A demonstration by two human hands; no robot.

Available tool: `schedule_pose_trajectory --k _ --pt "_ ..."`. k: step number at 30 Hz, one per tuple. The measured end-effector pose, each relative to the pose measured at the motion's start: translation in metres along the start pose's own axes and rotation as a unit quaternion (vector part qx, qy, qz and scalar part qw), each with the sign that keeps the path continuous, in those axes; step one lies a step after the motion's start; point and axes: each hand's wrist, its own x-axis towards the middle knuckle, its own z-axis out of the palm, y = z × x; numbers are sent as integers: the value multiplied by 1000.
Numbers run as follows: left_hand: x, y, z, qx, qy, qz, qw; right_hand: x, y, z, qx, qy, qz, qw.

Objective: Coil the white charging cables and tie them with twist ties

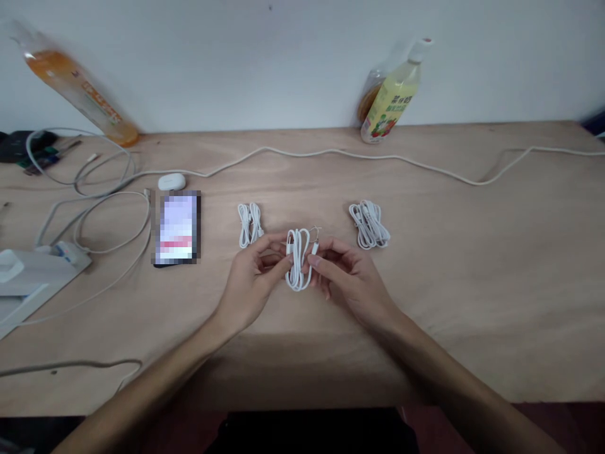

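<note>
Between my two hands is a coiled white cable (297, 261), raised a little over the wooden table. My left hand (253, 274) pinches the coil's left side with thumb and fingers. On its right side, my right hand (350, 274) grips the cable near a white connector end. A thin wire tie (316, 229) sticks out at the top of the coil, by my right fingertips. Just beyond my left hand lies a small bundle of white cable (249, 224). Another, thicker white cable bundle (369, 224) rests beyond my right hand.
A phone (177, 227) and a white earbud case (172, 182) lie left of my hands. Loose cables (113, 189) and a white device (28, 284) occupy the far left. An orange bottle (80, 91) and a yellow bottle (394, 98) stand by the wall; a long cable (331, 151) crosses the table's back.
</note>
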Motion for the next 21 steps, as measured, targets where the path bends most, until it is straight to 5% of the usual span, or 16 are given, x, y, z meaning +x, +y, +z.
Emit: schedule_pose_trajectory --k 13,21 --pt "-4 -7 0 61 26 19 998 -3 0 -2 -67 -49 -28 996" --pt "-6 -7 -2 150 -9 61 987 -4 -1 -1 -83 -32 -58 994"
